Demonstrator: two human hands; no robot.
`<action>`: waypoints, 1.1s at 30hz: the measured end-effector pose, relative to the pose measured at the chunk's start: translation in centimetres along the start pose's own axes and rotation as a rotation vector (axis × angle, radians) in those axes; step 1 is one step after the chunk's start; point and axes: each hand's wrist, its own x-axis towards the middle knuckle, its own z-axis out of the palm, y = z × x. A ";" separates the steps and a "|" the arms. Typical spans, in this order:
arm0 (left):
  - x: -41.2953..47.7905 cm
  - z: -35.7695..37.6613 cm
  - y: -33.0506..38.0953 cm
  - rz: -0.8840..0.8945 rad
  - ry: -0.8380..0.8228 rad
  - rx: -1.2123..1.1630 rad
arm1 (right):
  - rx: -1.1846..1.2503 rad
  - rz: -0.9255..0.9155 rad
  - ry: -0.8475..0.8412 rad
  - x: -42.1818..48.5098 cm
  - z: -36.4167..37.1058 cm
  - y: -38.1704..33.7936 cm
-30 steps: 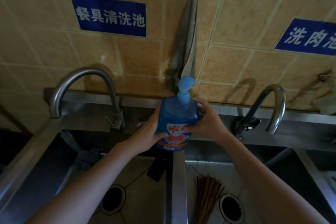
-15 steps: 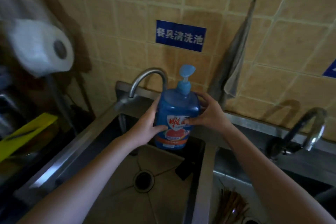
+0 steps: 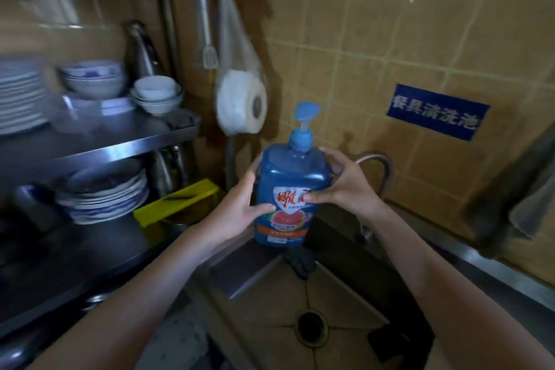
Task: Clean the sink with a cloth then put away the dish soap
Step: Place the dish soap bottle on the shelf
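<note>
The blue dish soap bottle (image 3: 289, 186) with a pump top and a red-and-white label is held upright in the air over the left end of the steel sink (image 3: 270, 303). My left hand (image 3: 240, 207) grips its left side and my right hand (image 3: 342, 186) grips its right side, thumbs across the label. A dark cloth (image 3: 300, 260) lies at the sink's back edge just below the bottle. The sink's drain (image 3: 310, 328) shows in the basin floor.
A steel shelf rack (image 3: 120, 135) at the left carries stacked plates (image 3: 102, 192) and bowls (image 3: 156, 93). A yellow tray (image 3: 177, 201) sits by the sink corner. A paper roll (image 3: 243, 102) hangs in a bag on the tiled wall. The faucet (image 3: 381, 171) stands behind my right hand.
The view has swung left from the two sinks toward the shelf rack. Both hands have carried the bottle leftward, keeping the same grip on it.
</note>
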 end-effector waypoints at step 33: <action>-11.2 -33.6 -9.7 -0.108 0.345 0.101 | 0.060 -0.224 -0.358 16.7 33.8 -12.2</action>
